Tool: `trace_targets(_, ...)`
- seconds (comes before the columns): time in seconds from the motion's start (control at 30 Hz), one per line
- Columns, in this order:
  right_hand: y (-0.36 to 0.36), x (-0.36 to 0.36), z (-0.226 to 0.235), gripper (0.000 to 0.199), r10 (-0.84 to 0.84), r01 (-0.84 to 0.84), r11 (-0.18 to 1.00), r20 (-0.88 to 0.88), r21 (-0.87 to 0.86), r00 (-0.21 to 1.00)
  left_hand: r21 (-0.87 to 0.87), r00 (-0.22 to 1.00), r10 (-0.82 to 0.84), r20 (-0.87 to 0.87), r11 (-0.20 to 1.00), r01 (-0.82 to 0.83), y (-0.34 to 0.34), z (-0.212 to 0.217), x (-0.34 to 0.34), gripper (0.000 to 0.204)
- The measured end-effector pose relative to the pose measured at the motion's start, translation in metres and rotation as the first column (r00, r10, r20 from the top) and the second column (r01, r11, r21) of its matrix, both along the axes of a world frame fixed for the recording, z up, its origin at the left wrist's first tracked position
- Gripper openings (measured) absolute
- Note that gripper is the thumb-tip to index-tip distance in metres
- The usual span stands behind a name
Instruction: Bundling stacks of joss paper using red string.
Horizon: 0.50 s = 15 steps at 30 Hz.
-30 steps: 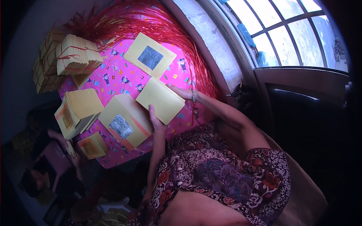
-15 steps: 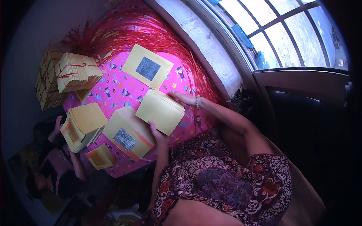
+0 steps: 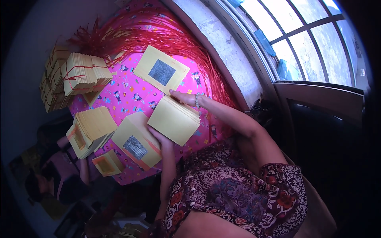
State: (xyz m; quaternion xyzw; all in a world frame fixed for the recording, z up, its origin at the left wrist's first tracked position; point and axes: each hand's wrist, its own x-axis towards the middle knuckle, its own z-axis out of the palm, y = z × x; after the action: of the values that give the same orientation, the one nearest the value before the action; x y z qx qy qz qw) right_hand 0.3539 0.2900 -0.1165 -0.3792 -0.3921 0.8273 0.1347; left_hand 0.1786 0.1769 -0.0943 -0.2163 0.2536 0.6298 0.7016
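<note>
Both hands close on one stack of yellow paper sheets [image 3: 174, 120] held just above the table [image 3: 131, 95]. The left hand [image 3: 160, 138] grips the stack's near edge from below, most of it hidden under the paper; the right hand [image 3: 183, 97], a beaded bracelet [image 3: 196, 100] at its wrist, clamps the far edge, thumb on top. The stack sits tilted, its long side running from upper left to lower right, roughly at the middle of the table's near half.

Just beside the left hand lies another yellow stack with a silver square and an orange band [image 3: 137, 144] — it touches or slips under the held sheets, which one cannot be told. Farther left a thicker yellow pile [image 3: 90, 129] leans at the table's edge, and a small orange-bordered piece [image 3: 106, 164] lies below it. Beyond the right hand rests a yellow sheet with a silver square [image 3: 160, 72] in its middle.

The table carries a pink patterned cover, fringed along the far side with red ribbon strands [image 3: 158, 33]. At the far left corner stand tied bundles of yellow paper [image 3: 75, 77] — bound with red string. A barred window [image 3: 309, 39] runs along the right.
</note>
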Motion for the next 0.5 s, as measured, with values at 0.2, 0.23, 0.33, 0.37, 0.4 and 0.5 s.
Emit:
trace_targets(0.2, 0.007, -0.023, 0.011, 0.067, 0.026, -0.072, 0.922, -0.125, -0.381, 0.992, -0.08, 0.72, -0.238, -0.652, 0.966, 0.247, -0.003, -0.029, -0.002, 0.07)
trace_targets(0.23, 0.005, -0.02, 0.015, 0.067, 0.022, -0.067, 0.918, -0.119, -0.391, 0.993, -0.114, 0.637, -0.291, -0.714, 0.946, 0.304, -0.006, -0.03, 0.001, 0.073)
trace_targets(0.33, 0.006, -0.017, 0.027, 0.067, 0.039, -0.072, 0.917, -0.091, -0.392, 0.995, -0.143, 0.737, -0.286, -0.612, 0.957, 0.253, -0.004, -0.03, 0.004, 0.071)
trace_targets(0.37, 0.007, -0.017, 0.031, 0.067, 0.04, -0.067, 0.915, -0.076, -0.398, 0.996, -0.147, 0.737, -0.291, -0.61, 0.956, 0.255, -0.003, -0.029, 0.005, 0.071)
trace_targets(0.4, 0.007, -0.017, 0.031, 0.066, 0.042, -0.064, 0.914, -0.063, -0.401, 0.997, -0.148, 0.737, -0.286, -0.613, 0.957, 0.248, -0.002, -0.027, 0.006, 0.071)
trace_targets(0.5, 0.004, -0.024, 0.026, 0.067, 0.047, -0.081, 0.925, -0.099, -0.371, 0.994, -0.134, 0.751, -0.232, -0.619, 0.973, 0.19, -0.005, -0.033, -0.003, 0.063)
